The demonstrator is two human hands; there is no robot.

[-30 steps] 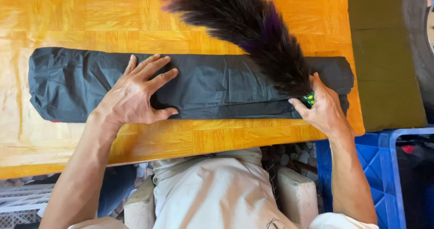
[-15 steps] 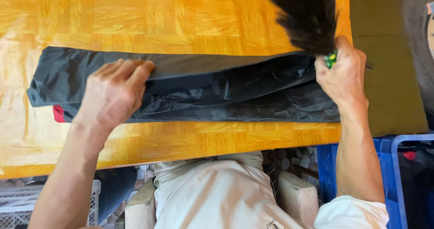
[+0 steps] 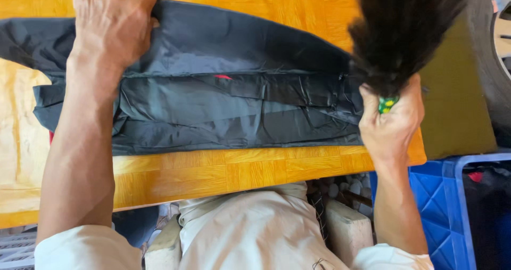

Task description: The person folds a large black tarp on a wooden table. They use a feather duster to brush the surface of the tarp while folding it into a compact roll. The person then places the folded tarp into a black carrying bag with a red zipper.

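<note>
Dark grey cloth [image 3: 223,105] lies folded in a long strip across the yellow wooden table [image 3: 255,169]. The left hand [image 3: 109,27] grips its far edge, fingers curled over the fold. The right hand [image 3: 391,121] is closed tight around a feather duster [image 3: 404,30] — black and fluffy — just past the cloth's right end.

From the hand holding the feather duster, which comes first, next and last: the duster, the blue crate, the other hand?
1. Feather duster: gripped in the right hand, rising above it.
2. Blue crate: below, at the lower right.
3. Left hand: far across, on the dark cloth.
</note>
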